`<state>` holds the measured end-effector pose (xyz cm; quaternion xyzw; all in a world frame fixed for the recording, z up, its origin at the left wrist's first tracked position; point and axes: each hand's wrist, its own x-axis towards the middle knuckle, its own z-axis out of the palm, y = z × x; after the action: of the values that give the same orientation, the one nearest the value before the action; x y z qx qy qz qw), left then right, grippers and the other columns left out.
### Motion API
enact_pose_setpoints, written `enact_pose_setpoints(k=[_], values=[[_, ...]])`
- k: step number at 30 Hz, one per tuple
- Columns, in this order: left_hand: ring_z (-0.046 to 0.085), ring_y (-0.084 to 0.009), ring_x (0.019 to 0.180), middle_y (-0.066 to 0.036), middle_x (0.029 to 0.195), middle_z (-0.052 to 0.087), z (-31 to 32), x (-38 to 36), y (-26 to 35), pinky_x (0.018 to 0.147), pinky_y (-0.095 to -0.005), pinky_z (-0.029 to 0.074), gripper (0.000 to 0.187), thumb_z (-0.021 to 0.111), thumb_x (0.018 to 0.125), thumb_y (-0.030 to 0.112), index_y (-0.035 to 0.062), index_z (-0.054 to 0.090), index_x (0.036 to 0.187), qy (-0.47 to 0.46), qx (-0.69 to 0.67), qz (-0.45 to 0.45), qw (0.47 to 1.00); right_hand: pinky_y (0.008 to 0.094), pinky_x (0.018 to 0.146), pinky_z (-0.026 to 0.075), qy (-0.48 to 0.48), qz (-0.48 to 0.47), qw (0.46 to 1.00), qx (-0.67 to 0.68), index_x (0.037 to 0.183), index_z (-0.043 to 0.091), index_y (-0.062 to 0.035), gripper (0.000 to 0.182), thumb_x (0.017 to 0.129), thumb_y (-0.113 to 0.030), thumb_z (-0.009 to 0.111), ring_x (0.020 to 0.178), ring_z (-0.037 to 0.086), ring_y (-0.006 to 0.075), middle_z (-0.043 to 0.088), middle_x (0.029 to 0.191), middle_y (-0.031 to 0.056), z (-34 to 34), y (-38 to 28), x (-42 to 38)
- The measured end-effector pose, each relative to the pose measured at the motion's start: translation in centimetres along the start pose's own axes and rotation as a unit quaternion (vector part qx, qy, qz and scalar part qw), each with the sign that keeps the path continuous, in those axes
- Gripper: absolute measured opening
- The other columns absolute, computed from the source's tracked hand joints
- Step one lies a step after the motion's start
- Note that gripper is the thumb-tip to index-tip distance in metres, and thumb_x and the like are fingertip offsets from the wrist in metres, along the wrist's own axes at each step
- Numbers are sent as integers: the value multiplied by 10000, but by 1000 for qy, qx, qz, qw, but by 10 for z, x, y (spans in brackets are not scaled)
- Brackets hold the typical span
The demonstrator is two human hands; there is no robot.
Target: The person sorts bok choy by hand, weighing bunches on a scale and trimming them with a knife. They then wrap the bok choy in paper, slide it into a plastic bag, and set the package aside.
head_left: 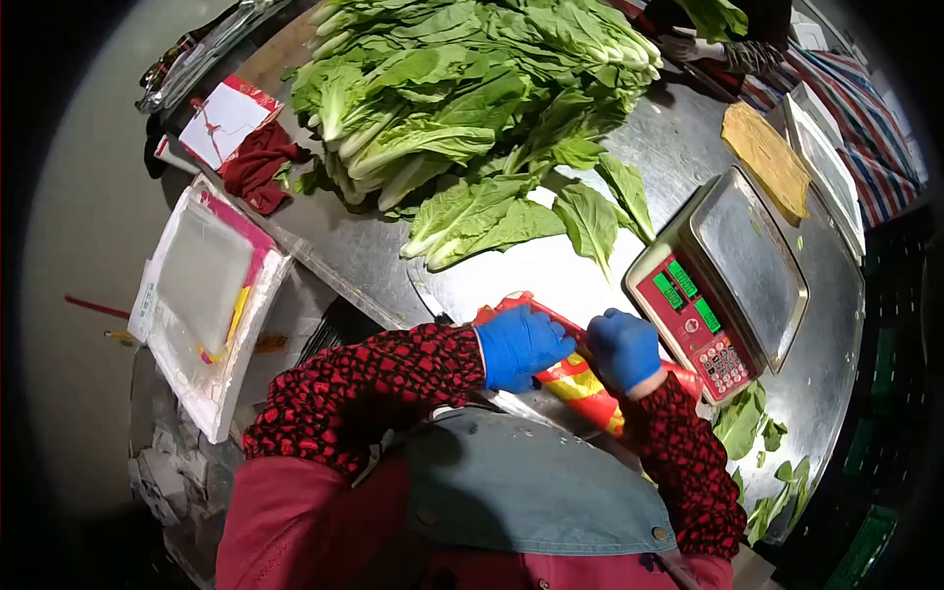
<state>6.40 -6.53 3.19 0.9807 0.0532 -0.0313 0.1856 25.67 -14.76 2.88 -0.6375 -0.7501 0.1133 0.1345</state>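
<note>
Just in front of my apron, both hands wear blue gloves. My left hand is closed on the upper left part of a red and yellow plastic bag. My right hand has its fingers curled in over the bag's right side, gripping it. The bag lies creased below and between the hands, and its lower part runs under my right forearm. Beyond my hands, loose leafy greens lie on the metal table. To the right of my right hand stands a red scale with lit green displays.
A large heap of leafy greens covers the far table. At left are a stack of clear plastic bags and a dark red cloth. A yellow sponge-like slab lies behind the scale. Another person's hand shows at the top right.
</note>
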Motion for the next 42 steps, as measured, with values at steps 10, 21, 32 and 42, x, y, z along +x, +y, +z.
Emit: enact_pose_setpoints(k=[10, 21, 32, 42], values=[[508, -291, 1129, -92, 1030, 584, -13, -77, 46, 995, -556, 315, 305, 566, 693, 193, 89, 630, 972, 195, 98, -48, 975, 365, 475, 415, -22, -170, 969, 180, 760, 621, -94, 129, 666, -10, 651, 542, 529, 298, 502, 609, 88, -11, -69, -16], [620, -323, 763, -123, 801, 623, -28, -201, 4, 655, -410, 507, 336, 707, 544, 215, 61, 634, 834, 164, -81, -127, 975, 374, 1085, 264, -465, 22, 737, 490, 1413, 291, -41, 940, 663, -226, 827, 1317, 320, 266, 310, 1434, 149, 3, -127, 34], [598, -293, 731, -117, 773, 621, -25, -446, -144, 682, -364, 483, 142, 672, 773, 181, 51, 642, 819, 468, -57, -497, 728, 344, 927, 420, -309, -124, 853, 402, 1252, 552, -86, 642, 668, -132, 814, 1053, 525, 256, 554, 1167, 106, 33, -233, 122], [612, -310, 805, -125, 813, 644, 47, -548, -238, 720, -407, 485, 123, 598, 764, 211, 113, 666, 793, 395, -23, -664, 634, 329, 937, 421, -277, -54, 818, 502, 1210, 570, -37, 596, 656, -5, 789, 1083, 535, 230, 549, 1156, 122, 45, -262, 151]])
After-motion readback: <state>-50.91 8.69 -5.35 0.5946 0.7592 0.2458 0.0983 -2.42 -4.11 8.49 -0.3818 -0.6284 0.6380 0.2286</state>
